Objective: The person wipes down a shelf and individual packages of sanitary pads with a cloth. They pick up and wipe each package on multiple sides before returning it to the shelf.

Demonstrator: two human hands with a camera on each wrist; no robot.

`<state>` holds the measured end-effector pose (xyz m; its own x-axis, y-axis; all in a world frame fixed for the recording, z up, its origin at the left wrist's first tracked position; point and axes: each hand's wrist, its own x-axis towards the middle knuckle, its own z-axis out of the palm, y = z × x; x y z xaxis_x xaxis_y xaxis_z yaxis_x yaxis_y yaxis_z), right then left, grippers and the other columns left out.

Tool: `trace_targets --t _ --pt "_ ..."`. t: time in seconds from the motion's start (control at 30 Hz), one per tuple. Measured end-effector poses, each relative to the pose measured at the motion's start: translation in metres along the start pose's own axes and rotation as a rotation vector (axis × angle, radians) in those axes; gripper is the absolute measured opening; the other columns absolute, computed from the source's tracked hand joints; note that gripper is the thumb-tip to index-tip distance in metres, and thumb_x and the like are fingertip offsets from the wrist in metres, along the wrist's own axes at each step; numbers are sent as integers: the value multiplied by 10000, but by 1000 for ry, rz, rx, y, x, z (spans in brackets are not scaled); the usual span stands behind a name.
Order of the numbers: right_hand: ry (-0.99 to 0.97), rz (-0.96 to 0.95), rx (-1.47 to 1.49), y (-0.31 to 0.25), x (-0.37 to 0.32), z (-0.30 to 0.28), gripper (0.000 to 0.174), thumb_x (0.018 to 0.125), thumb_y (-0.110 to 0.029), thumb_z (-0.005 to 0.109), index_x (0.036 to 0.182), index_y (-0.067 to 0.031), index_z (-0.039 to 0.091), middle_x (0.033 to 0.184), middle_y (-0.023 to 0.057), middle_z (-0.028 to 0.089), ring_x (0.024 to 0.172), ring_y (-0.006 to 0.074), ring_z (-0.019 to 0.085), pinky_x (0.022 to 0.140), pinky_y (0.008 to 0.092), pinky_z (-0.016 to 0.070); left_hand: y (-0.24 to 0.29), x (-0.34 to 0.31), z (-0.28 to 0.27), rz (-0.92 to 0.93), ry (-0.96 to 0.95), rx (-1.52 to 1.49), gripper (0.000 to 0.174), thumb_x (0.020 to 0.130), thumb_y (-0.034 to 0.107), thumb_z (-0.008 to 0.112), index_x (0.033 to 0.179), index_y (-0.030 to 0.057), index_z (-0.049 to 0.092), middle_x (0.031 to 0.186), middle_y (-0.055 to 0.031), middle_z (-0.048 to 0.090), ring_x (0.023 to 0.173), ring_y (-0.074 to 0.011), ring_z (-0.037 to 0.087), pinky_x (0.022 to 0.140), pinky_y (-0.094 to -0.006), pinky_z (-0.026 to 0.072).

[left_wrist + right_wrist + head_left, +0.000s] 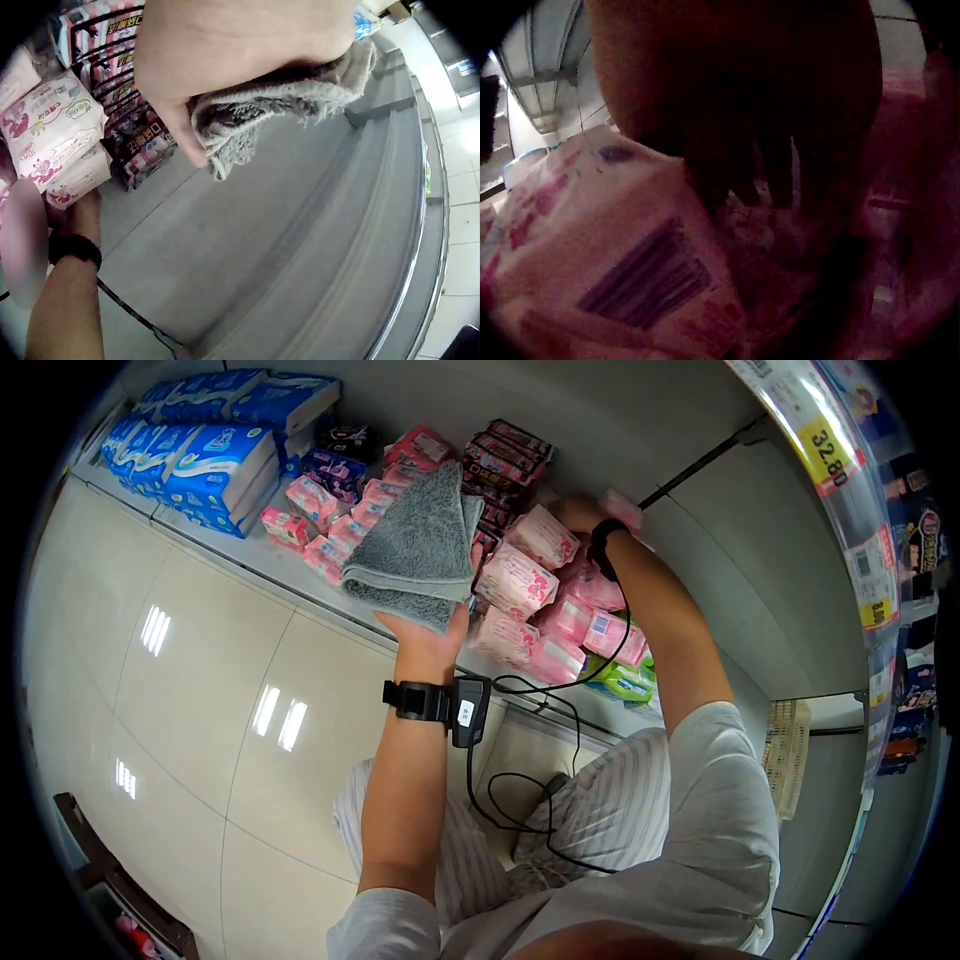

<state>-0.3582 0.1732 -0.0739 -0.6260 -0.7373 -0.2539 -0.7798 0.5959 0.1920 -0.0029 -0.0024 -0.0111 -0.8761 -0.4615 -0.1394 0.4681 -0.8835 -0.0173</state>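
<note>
My left hand (428, 638) holds a folded grey towel (415, 540), which covers most of its fingers in the head view. In the left wrist view the thumb (184, 135) lies against the towel's folded edge. My right hand (578, 515) reaches in behind a pile of pink-and-white packs (517, 580) on the shelf. Darkness fills much of the right wrist view, where the fingers point down at a pink pack (761, 232); I cannot tell whether they grip it. A pack with a barcode (641, 262) stands beside that hand.
Blue packs (215, 465) are stacked at the shelf's far left. Dark pink-and-black packs (505, 465) stand behind the pile, and a green pack (625, 680) lies at its near end. A cable (578, 730) loops below my left wrist. An upper shelf edge with price tags (828, 450) runs along the right.
</note>
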Motion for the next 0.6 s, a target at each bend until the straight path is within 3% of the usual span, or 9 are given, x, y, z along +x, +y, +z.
trace_targets --t 0.07,0.17,0.23,0.27,0.33,0.47,0.53,0.57,0.6 --pt "-42 -27 49 6 -1 0 370 942 -349 498 1161 -115 684 1130 175 675 1028 367 641 911 426 492 -3 -2 -1 -21 -10 -12 615 943 556 438 1355 102 488 1351 -116 548 1241 -318 527 1104 -550 377" --pt "-118 -169 -167 3 -9 -7 390 934 -339 514 1193 -85 658 1204 177 647 1085 364 616 948 417 476 -8 -5 0 -46 -48 -43 608 945 553 436 1358 110 486 1356 -110 543 1243 -314 522 1103 -549 377" --pt "-142 -326 136 12 -9 9 446 938 -385 527 1203 -45 638 1229 200 628 1108 328 606 970 392 457 -13 -8 2 -53 -84 -58 603 948 550 434 1359 112 486 1357 -108 542 1246 -314 518 1101 -549 379" --pt "-133 -329 134 -9 -22 -7 446 938 -385 527 1203 -45 638 1229 200 628 1108 328 606 970 392 457 -15 -9 3 -67 -74 -52 597 949 547 433 1359 117 487 1358 -105 540 1244 -312 516 1102 -546 379" --pt "425 297 1052 -78 -66 -57 499 943 -452 520 1160 -22 650 1196 237 628 1106 294 597 972 365 440 -16 -10 7 -75 -68 -43 591 951 544 432 1359 121 487 1358 -102 538 1243 -310 515 1104 -543 379" --pt "509 122 962 -67 -48 -36 501 941 -463 539 1176 -31 636 1153 231 644 1028 291 617 928 364 460 -10 -15 13 -56 -17 4 608 944 575 399 1358 141 494 1357 -92 540 1231 -316 519 1061 -551 405" --pt "63 216 708 -55 -37 -54 719 873 -557 572 1269 42 551 1176 213 656 1051 327 642 932 375 490 -4 -15 16 -29 25 51 631 935 607 369 1359 158 501 1357 -79 542 1227 -316 522 1023 -564 423" --pt "62 216 706 -62 -43 -62 719 873 -557 572 1269 42 551 1176 213 656 1051 327 642 932 375 490 -2 -16 19 -18 38 49 626 938 600 366 1354 154 505 1357 -84 543 1228 -319 520 1029 -563 422" --pt "49 69 513 -71 -53 -70 762 781 -539 657 1258 45 551 1125 211 666 998 335 652 888 392 505 -1 -16 20 -7 51 47 621 941 594 362 1350 150 508 1356 -89 543 1230 -322 518 1034 -563 421"
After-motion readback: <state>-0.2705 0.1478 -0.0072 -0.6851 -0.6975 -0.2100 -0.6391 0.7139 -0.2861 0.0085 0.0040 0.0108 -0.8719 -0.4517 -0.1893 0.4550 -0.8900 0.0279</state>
